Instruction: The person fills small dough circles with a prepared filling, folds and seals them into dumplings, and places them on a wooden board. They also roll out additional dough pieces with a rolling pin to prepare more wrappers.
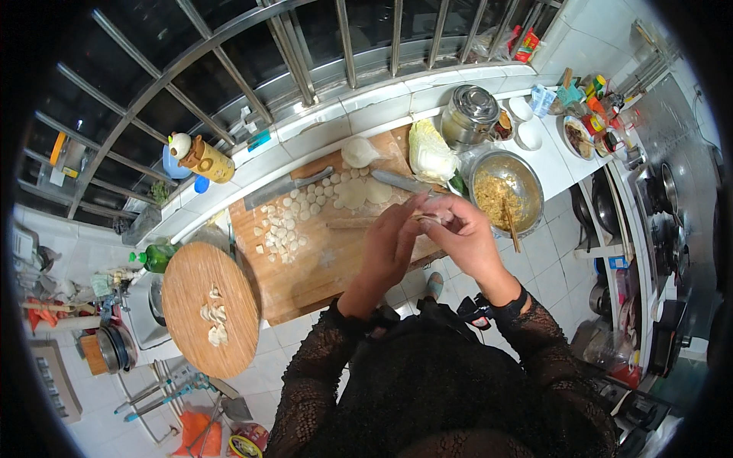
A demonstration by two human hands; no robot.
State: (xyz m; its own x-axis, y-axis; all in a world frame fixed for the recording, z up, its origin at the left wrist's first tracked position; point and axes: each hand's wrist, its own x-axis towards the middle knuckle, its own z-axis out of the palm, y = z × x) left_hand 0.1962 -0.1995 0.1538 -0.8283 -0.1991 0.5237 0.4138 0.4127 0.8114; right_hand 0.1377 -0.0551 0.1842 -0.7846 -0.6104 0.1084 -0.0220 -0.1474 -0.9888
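Note:
Between my two hands, above the right end of the wooden board [309, 280], is a dumpling [429, 217], partly hidden by fingers. Both my left hand [390, 240] and my right hand [468, 226] pinch its edge. Behind them on the board lie flat dough wrappers [361, 192], many small dough pieces [284, 226] and a rolling pin [348, 223], its right end hidden by my left hand. A metal bowl of filling [497, 192] stands right of my hands, with chopsticks [509, 220] in it. Several folded dumplings [215, 315] sit on a round wooden board [189, 280] at left.
A cleaver [269, 194] and another knife [398, 180] lie at the board's back, near a lump of dough [359, 152]. Half a napa cabbage [430, 151] and a lidded steel pot [471, 114] stand by the bowl. A sink [143, 312] is at left, partly under the round board.

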